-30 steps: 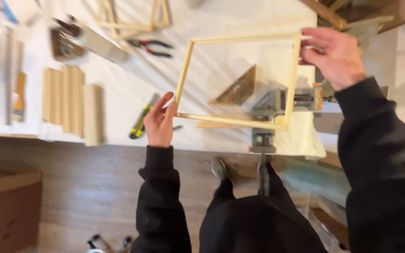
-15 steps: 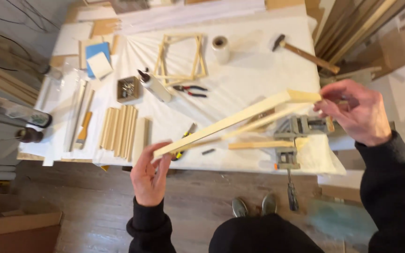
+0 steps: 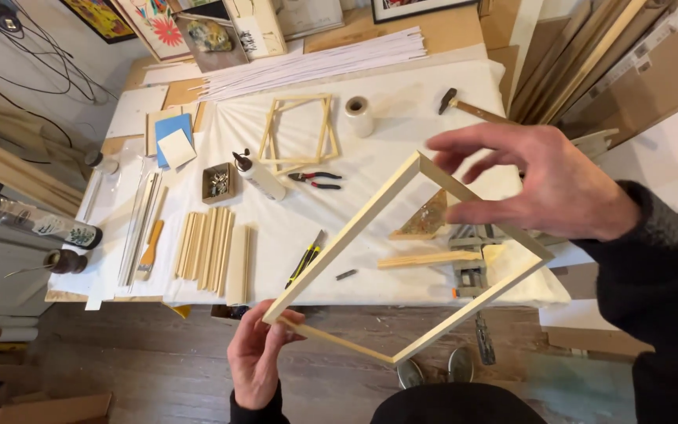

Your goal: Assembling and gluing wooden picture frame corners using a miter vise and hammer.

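I have the square frame of pale wooden strips (image 3: 355, 235) lifted off the table (image 3: 402, 118) and tilted in the air between my two hands, out over the near edge. My left hand (image 3: 256, 361) pinches the frame's near corner, its grip closed on the wood with thumb and fingertips. My right hand (image 3: 547, 188) sits over the far right side of the frame with fingers spread and curled; it hides the wood there, so I cannot tell whether that grip is closed on it. Seen through the frame are a triangular wooden corner block (image 3: 425, 220), a loose pale wooden strip (image 3: 429, 259) and a grey metal clamp (image 3: 468, 275) fixed at the table's edge. A yellow and black utility knife (image 3: 305, 259) lies just left of the frame. Further back lie two stacked wooden frames (image 3: 298, 133), red-handled pliers (image 3: 315, 180), a white glue bottle (image 3: 259, 176), a roll of tape (image 3: 359, 115) and a hammer (image 3: 468, 107). A row of short wooden slats (image 3: 212, 253) lies at the left.
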